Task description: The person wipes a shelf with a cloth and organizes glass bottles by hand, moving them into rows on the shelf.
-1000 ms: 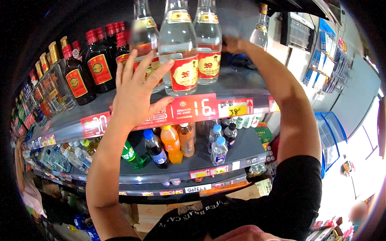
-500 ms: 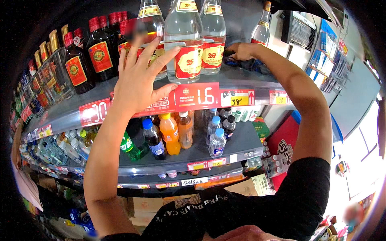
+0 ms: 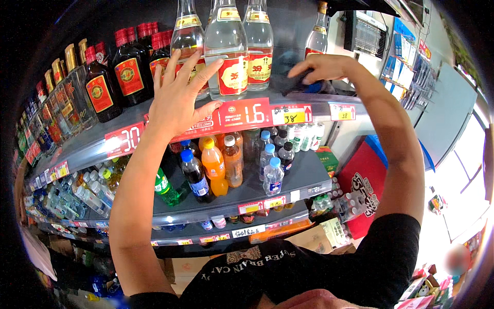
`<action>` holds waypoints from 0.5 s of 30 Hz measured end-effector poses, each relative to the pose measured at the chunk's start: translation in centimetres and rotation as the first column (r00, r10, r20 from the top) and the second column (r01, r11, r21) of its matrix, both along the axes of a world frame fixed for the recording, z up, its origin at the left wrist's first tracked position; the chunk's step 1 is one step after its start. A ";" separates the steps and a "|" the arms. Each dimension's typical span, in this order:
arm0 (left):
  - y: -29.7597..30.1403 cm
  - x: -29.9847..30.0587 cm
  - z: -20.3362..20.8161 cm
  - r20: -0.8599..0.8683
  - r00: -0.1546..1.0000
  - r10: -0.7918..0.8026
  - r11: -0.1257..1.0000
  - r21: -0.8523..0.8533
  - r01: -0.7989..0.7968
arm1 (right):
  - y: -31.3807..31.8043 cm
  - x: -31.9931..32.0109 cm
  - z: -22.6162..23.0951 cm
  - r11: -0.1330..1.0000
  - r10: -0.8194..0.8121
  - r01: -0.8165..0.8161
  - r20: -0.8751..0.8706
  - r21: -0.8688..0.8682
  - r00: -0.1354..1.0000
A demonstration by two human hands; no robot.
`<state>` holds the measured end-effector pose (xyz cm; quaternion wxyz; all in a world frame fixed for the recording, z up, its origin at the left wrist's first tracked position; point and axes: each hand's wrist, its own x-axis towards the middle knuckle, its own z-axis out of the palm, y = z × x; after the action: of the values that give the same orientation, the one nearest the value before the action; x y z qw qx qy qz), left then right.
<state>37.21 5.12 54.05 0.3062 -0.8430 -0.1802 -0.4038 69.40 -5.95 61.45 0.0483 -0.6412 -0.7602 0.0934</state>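
On the upper shelf, my left hand [image 3: 177, 100] is spread open in front of several clear glass liquor bottles [image 3: 232, 76] with red and yellow labels. Its fingertips lie over the bottles at the left of the group; whether they press on the glass I cannot tell. Farther right, my right hand [image 3: 329, 69] is bent down over a bunched dark cloth [image 3: 311, 88] on the shelf surface, fingers curled at the cloth. Behind that hand stands a single clear bottle [image 3: 317, 36], its lower part hidden.
Dark liquor bottles with red caps [image 3: 129, 72] line the shelf on the left. Price tags [image 3: 242, 114] run along the shelf edge [image 3: 316, 114]. Below, soft drink bottles [image 3: 213, 165] stand on a second shelf. A red box [image 3: 363, 188] is at the lower right.
My right hand has lifted slightly and its fingers show more clearly above the dark cloth. My left hand stays spread by the bottles. The view has shifted a little.
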 end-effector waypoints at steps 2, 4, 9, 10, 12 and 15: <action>0.2 -0.1 -0.1 0.021 1.000 -0.014 1.000 -0.013 0.014 | -1.9 1.2 1.0 0.999 -0.018 0.020 0.048 -0.048 0.999; 0.1 -0.1 -0.1 0.027 0.999 -0.027 0.999 -0.018 0.027 | -3.6 2.6 1.6 0.980 -0.166 0.181 0.163 -0.086 0.973; 0.0 -0.2 0.0 0.020 1.000 -0.012 1.000 -0.020 0.012 | -4.4 3.3 2.2 0.965 -0.207 0.234 0.202 -0.118 0.957; -0.1 -0.2 0.0 0.020 1.000 -0.010 1.000 -0.022 0.011 | -4.0 3.0 2.5 0.972 -0.216 0.225 0.125 -0.062 0.968; -0.1 -0.3 0.1 0.012 1.000 0.000 1.000 -0.029 0.000 | -1.0 2.1 3.0 0.940 -0.284 0.266 0.057 0.212 0.957; -0.2 0.1 0.2 0.018 1.000 -0.014 0.999 -0.029 0.015 | 5.9 2.2 1.8 0.782 -0.301 0.450 -0.372 0.430 0.878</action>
<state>37.27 4.89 54.27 0.2891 -0.8451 -0.1827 -0.4109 71.55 -0.04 63.21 0.3401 -0.7254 -0.5977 -0.0297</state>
